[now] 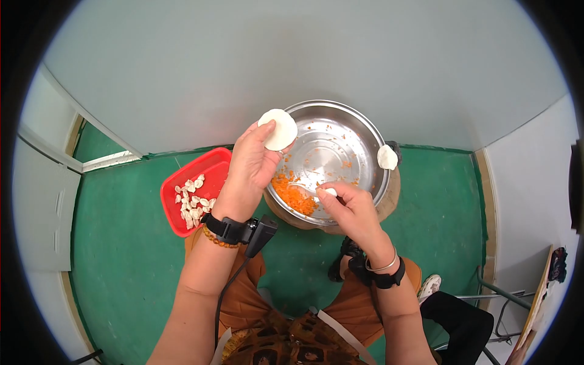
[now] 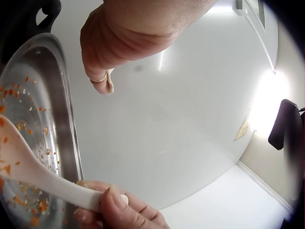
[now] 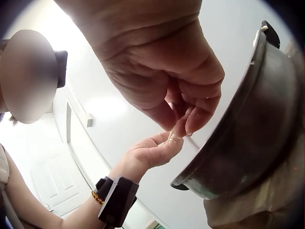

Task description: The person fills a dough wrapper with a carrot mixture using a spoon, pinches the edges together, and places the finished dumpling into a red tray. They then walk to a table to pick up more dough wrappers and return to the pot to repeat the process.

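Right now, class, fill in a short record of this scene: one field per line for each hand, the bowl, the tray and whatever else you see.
Left hand: holds a round white dough wrapper up by the bowl's left rim
Right hand: grips a white spoon, its scoop inside the bowl
Bowl: round stainless-steel bowl, with orange chopped filling heaped at its near side
Bowl rim: a white dough lump sits on the right side
Tray: red plastic tray left of the bowl, holding small white folded pieces
Floor: green floor
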A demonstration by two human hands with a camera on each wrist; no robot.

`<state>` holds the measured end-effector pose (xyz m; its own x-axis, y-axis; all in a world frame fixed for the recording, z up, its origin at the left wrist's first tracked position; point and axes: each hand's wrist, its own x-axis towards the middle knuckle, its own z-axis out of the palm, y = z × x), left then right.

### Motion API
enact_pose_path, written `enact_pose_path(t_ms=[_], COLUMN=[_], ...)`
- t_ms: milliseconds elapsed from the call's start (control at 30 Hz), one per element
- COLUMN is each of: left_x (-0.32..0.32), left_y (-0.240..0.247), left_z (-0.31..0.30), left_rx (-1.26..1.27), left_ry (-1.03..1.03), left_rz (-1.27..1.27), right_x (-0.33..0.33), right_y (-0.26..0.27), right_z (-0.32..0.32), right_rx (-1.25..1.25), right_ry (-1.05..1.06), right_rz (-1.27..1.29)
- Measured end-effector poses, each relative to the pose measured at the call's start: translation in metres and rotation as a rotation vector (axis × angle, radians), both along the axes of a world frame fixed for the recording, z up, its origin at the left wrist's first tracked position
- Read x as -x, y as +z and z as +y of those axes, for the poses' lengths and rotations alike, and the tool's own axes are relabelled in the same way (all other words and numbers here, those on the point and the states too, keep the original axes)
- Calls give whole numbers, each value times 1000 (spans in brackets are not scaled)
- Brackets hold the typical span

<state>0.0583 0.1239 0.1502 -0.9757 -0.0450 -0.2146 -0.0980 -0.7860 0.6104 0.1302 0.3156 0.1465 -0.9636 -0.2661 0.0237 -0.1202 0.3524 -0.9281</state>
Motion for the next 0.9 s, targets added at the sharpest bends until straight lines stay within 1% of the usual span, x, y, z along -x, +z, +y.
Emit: enact_pose_path(t_ms=[67, 167, 267, 367, 567, 733, 900], left_x=[-1, -1, -1, -1, 0, -2, -3], left_y=[3, 4, 4, 3, 0, 3, 3], left_z=[1, 1, 0, 0, 2, 3, 1], left_rx=[8, 25, 39, 43, 47, 36, 46], left_ry=[-17, -29, -28, -24, -28, -6, -12], left_rz=[-11, -7, -5, -2, -7, -14, 3], right_x=[3, 2, 3, 4, 5, 12, 16], right_y=[-7, 4, 7, 0, -1, -11, -11], right_z=[-2, -3, 1, -2, -6, 3, 7], right_rx=[48, 71, 51, 71, 255, 325, 402], right_ry=[-32, -82, -52, -28, -71, -141, -200], right_rz=[19, 28, -3, 41, -129, -265, -359])
